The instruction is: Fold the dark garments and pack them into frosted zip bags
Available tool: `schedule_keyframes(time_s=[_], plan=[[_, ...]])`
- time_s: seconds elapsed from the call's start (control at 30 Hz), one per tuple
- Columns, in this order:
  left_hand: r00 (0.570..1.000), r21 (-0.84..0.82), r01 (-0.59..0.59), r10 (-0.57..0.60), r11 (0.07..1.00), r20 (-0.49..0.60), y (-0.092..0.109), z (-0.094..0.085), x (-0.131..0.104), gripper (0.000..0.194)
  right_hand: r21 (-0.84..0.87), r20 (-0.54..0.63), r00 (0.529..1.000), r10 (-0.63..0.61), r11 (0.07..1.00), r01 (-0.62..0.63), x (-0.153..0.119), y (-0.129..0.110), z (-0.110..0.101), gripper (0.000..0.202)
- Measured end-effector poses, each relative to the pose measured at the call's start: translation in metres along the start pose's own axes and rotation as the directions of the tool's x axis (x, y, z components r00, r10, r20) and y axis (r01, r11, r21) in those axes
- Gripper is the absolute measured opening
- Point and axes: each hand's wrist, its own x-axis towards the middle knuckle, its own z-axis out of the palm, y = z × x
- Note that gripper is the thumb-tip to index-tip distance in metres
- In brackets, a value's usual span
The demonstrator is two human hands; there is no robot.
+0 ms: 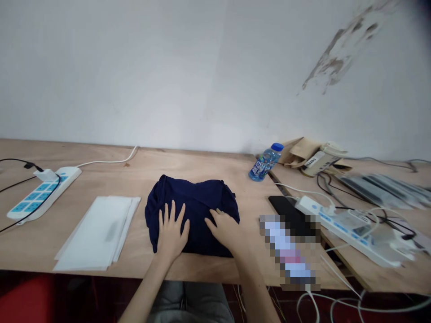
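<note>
A dark navy piece of folded cloth [198, 193] lies in a bundle on the wooden table in front of me. My left hand [171, 231] rests flat on its left part with the fingers spread. On the right part of the cloth lies my right hand [224, 229], its thumb and forefinger apart and the other fingers partly hidden. Neither hand grips anything that I can see. A stack of whitish translucent plastic bags or sheets [96, 233] lies to the left of the cloth.
At the far left sits a power strip [42, 195] with cables. To the right are a blue-capped bottle [266, 162], a black phone-like slab [292, 215], a pixelated lit device [288, 251] and another power strip [350, 231]. Behind stand a paper bag and cup [321, 159]; the table [111, 175] meets a wall.
</note>
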Motion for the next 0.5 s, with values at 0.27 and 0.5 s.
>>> schedule_keyframes(time_s=[0.27, 0.5], plan=[[0.996, -0.041, -0.044, 0.041, 0.998, -0.080, -0.003, -0.010, 0.015, 0.044, 0.004, -0.191, 0.980, -0.056, 0.998, 0.058, 0.049, 0.013, 0.029, 0.046], [0.993, -0.007, -0.093, 0.093, 0.996, -0.076, -0.034, -0.020, 0.078, 0.048, -0.038, -0.177, 0.983, -0.039, 0.999, 0.032, 0.047, 0.018, 0.056, 0.048]])
